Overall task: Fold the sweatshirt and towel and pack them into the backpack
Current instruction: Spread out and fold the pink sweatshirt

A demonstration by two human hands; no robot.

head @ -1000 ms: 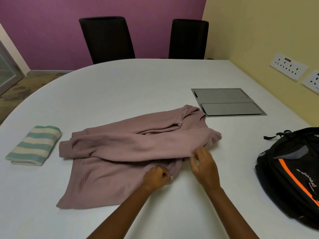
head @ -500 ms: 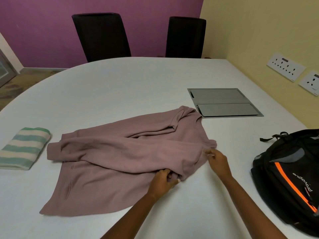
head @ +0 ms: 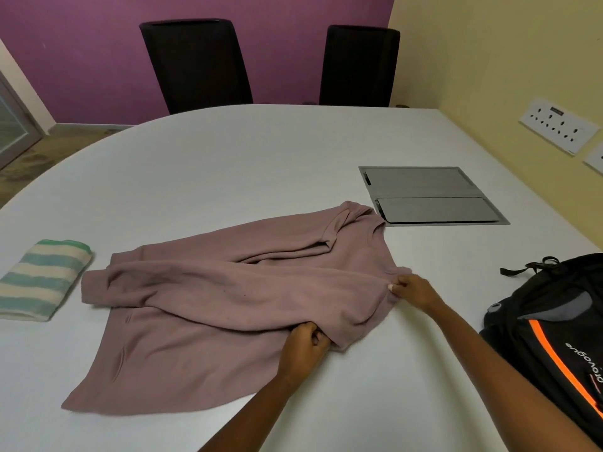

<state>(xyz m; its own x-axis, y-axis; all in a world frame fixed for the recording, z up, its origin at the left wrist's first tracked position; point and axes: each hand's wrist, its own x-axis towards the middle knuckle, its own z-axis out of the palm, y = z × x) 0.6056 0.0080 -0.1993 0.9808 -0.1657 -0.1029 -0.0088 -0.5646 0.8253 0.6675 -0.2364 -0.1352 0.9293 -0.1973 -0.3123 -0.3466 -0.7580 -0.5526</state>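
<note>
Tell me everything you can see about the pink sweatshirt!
The sweatshirt is dusty pink, soft-looking fleecy cloth, lying rumpled and half folded on the white table. One sleeve is laid across the body, its cuff toward the striped towel. The left hand and the right hand pinch its right-side edge.

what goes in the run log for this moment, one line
stage: folding sweatshirt | left hand: pinching near edge | right hand: pinching right edge | towel: folded, far left | backpack: right, unpacked
</note>
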